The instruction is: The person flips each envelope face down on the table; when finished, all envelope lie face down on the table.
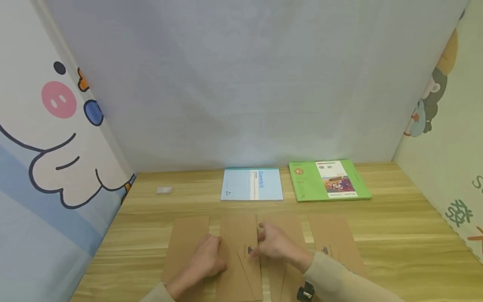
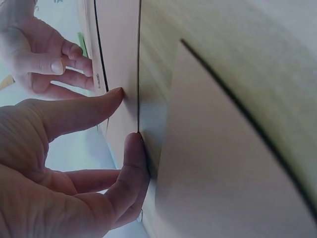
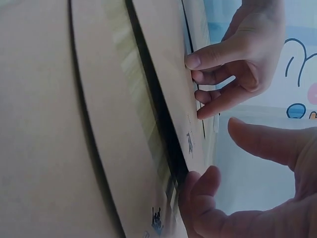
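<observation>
Several brown kraft paper envelopes lie in a row on the wooden table. My left hand (image 1: 206, 256) is at the left edge of the second envelope (image 1: 235, 235). In the left wrist view, its thumb (image 2: 111, 101) touches the envelope's face and its bent fingers meet the edge. My right hand (image 1: 277, 243) is at the same envelope's right edge. In the right wrist view, its fingertips (image 3: 190, 186) touch that edge, and the thumb stands away from the paper. A dark gap shows under the edge there. The leftmost envelope (image 1: 185, 235) lies beside my left hand.
A third envelope (image 1: 292, 228) is partly under my right hand, and a fourth (image 1: 328, 228) lies further right. Behind them are a light blue notebook (image 1: 237, 184) and a green book (image 1: 309, 184). A small whitish object (image 1: 164, 190) sits at the back left.
</observation>
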Demonstrator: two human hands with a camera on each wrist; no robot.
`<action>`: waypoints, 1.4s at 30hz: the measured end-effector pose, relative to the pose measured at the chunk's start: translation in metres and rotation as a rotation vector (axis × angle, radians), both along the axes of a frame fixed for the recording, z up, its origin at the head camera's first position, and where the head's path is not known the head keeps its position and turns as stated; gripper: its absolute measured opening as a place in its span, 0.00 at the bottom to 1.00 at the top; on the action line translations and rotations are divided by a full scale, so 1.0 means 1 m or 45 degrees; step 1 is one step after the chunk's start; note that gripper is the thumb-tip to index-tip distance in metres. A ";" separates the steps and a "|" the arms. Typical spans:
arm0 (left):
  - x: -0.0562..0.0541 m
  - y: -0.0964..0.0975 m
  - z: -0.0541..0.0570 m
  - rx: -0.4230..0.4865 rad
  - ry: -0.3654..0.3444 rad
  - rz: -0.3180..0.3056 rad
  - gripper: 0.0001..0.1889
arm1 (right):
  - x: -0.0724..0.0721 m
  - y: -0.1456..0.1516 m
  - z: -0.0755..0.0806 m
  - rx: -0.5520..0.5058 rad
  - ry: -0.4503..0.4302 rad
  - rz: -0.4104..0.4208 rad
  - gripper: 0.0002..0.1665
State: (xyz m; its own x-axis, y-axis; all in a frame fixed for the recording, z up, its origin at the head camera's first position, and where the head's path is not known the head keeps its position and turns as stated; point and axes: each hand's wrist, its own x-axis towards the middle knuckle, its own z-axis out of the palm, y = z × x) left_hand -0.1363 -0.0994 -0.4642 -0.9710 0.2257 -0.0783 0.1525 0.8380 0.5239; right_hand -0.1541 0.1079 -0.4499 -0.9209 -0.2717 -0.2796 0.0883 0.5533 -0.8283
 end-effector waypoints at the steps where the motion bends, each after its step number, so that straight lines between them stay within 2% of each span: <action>1: 0.000 0.000 0.000 0.002 0.005 0.002 0.24 | 0.000 0.001 0.000 -0.009 -0.002 0.005 0.53; 6: 0.001 0.000 -0.002 0.026 0.015 0.011 0.34 | -0.002 0.004 0.001 -0.050 0.031 0.046 0.44; 12: 0.003 0.000 -0.003 0.096 -0.019 -0.029 0.39 | -0.002 0.008 -0.002 -0.119 0.101 0.058 0.36; 20: 0.002 0.004 -0.001 0.217 -0.060 -0.063 0.43 | -0.003 0.013 -0.002 -0.164 0.216 0.116 0.37; 31: -0.001 0.005 0.004 0.293 -0.051 -0.129 0.42 | -0.004 0.017 -0.004 -0.501 0.161 0.116 0.37; 42: -0.002 0.007 0.012 0.354 -0.059 -0.168 0.39 | -0.007 0.018 -0.004 -0.623 0.060 0.101 0.30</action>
